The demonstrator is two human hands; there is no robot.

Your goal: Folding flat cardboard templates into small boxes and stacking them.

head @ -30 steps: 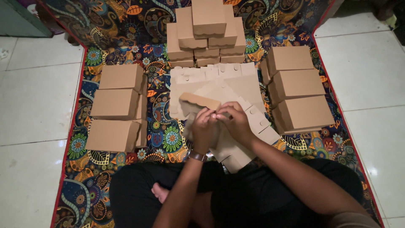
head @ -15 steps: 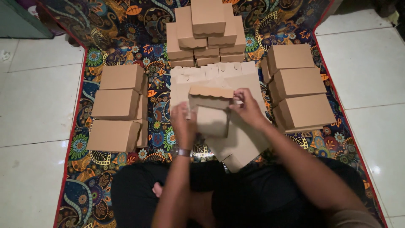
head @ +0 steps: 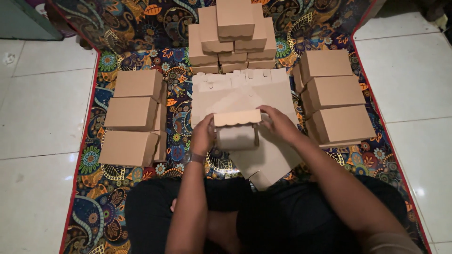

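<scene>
I hold a half-folded brown cardboard box over my lap, its scalloped lid flap raised and facing me. My left hand grips the box's left side. My right hand grips its right side and the lid corner. Under the box lies a pile of flat, unfolded cardboard blanks, spread on a patterned mat and reaching toward my knees.
Finished brown boxes stand around me: three on the left, three on the right, and a stacked pile at the back. White floor tiles flank the mat on both sides. My crossed legs fill the near edge.
The flat piece in my hands has been folded up into a box shape. My hands moved apart from the middle to the box's two sides, and the lid flap now stands up.
</scene>
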